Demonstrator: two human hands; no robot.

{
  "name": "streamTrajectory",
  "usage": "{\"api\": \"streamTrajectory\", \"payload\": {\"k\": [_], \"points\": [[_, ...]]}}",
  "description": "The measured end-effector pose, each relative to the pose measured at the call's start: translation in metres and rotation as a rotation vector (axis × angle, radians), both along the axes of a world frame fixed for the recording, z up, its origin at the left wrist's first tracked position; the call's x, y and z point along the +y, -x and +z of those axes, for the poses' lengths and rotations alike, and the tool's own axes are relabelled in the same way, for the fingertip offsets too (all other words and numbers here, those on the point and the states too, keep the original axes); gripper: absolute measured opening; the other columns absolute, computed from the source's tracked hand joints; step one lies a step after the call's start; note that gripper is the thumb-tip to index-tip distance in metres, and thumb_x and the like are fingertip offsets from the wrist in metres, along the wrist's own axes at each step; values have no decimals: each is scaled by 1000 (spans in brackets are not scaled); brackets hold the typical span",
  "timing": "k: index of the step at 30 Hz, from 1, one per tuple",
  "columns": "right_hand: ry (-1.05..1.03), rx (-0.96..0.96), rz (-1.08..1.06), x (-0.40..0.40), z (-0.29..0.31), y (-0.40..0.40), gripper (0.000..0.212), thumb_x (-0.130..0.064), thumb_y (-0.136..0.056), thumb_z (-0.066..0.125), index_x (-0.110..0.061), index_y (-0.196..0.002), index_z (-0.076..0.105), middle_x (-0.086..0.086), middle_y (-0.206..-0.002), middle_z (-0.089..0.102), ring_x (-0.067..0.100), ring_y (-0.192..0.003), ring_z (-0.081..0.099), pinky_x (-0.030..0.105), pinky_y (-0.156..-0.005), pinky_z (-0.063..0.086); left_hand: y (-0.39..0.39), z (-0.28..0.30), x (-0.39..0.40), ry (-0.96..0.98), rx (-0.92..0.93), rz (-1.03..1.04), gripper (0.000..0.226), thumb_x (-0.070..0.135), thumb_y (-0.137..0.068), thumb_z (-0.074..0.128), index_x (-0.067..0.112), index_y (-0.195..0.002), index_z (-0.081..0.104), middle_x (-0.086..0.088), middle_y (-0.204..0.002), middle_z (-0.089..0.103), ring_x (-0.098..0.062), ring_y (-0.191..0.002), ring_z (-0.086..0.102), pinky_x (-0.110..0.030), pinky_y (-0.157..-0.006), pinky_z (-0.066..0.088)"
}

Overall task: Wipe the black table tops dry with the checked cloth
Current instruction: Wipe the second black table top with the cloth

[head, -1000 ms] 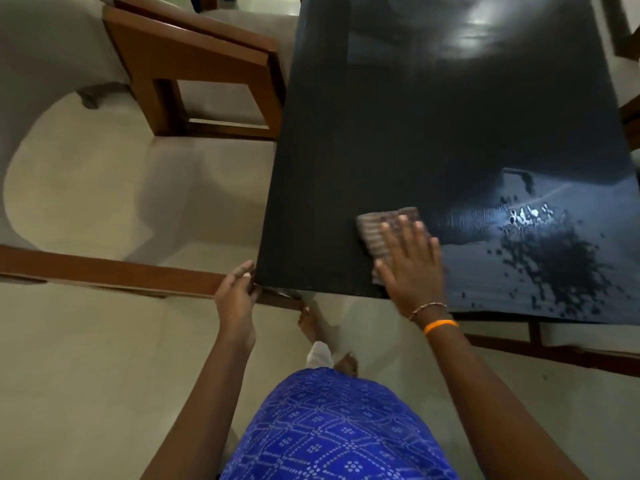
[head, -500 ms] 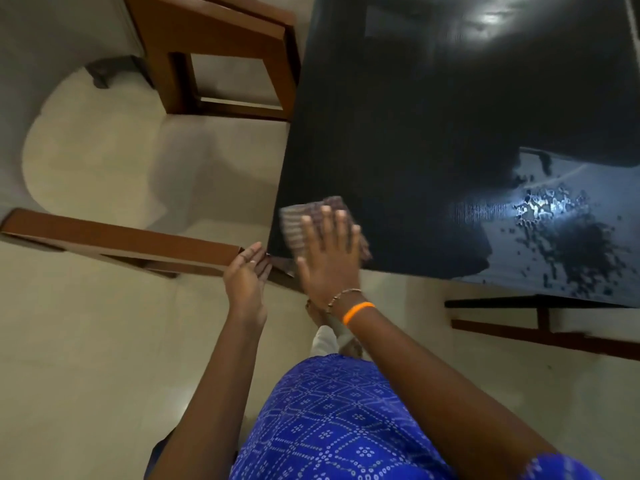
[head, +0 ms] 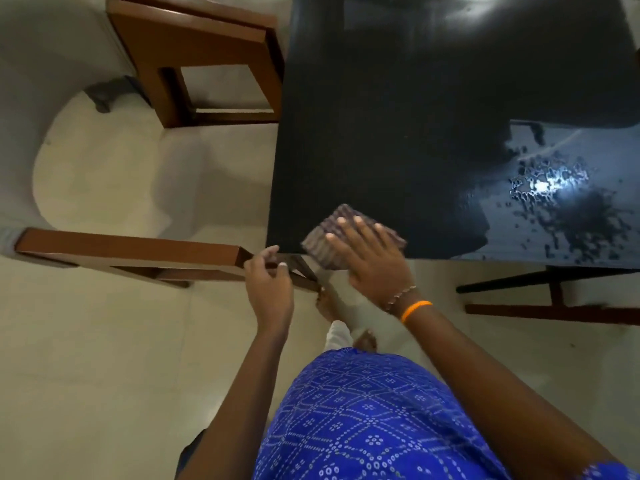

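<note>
A black table top [head: 398, 126] fills the upper right of the head view. The folded checked cloth [head: 334, 233] lies on its near left corner, partly over the near edge. My right hand [head: 370, 258] presses flat on the cloth with fingers spread. My left hand [head: 268, 282] hovers just below the table's near left corner, fingers loosely curled, holding nothing. A wet patch with water droplets [head: 554, 188] glints on the table's near right part.
A brown wooden chair [head: 194, 53] stands left of the table at the back. Another wooden chair rail [head: 124, 245] runs along the left, near my left hand. Dark table legs and a crossbar [head: 554, 306] show at the right. Pale tiled floor lies below.
My right hand slid the cloth left along the near edge to the table's left corner. My left hand stayed by that corner and curled slightly.
</note>
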State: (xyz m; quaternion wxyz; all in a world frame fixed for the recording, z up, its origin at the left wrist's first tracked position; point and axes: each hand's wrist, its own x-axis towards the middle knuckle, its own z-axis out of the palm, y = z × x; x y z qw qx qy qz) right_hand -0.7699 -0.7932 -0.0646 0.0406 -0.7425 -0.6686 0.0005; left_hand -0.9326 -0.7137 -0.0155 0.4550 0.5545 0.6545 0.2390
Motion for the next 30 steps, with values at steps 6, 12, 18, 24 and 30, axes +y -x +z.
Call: {"api": "streamTrajectory", "payload": {"k": [6,12,18,24,30], "points": [[82,29,-275,-110,7,-108,69,-33,-79,51,-22,-144,32,9,-152,32,29,-141,28,43,-112,18,-51,5,-26,-172,71,-411,24,8,-88,53,22,-106,60,11,-105,47,-16,-102,51,-29,-86,47],[112,208,-729,-182,23,-186,76,-41,-73,24,-24,-146,24,5,-158,17,27,-146,15,46,-115,12,-98,10,-48,-282,154,-577,26,13,-85,57,24,-108,61,4,-108,57,-12,-98,46,-26,-84,35],[49,256,-1141,-136,19,-168,67,-26,-87,46,-19,-149,20,11,-159,8,33,-146,8,53,-117,5,-117,16,-48,-255,165,-548,31,15,-86,58,26,-115,55,5,-112,55,-10,-104,46,-32,-94,34],[83,306,-654,-38,13,-68,73,-37,-84,44,-24,-149,14,8,-160,4,31,-147,-2,48,-117,-4,-136,20,-40,-218,139,-562,29,10,-87,53,22,-113,55,5,-110,56,-13,-103,50,-44,-102,38],[114,245,-251,-31,8,-74,61,-45,-93,38,-28,-148,18,1,-159,10,24,-148,2,44,-118,1,-157,22,-23,-165,69,-553,31,7,-86,47,23,-111,54,5,-114,54,-10,-105,48,-37,-102,38]]}}
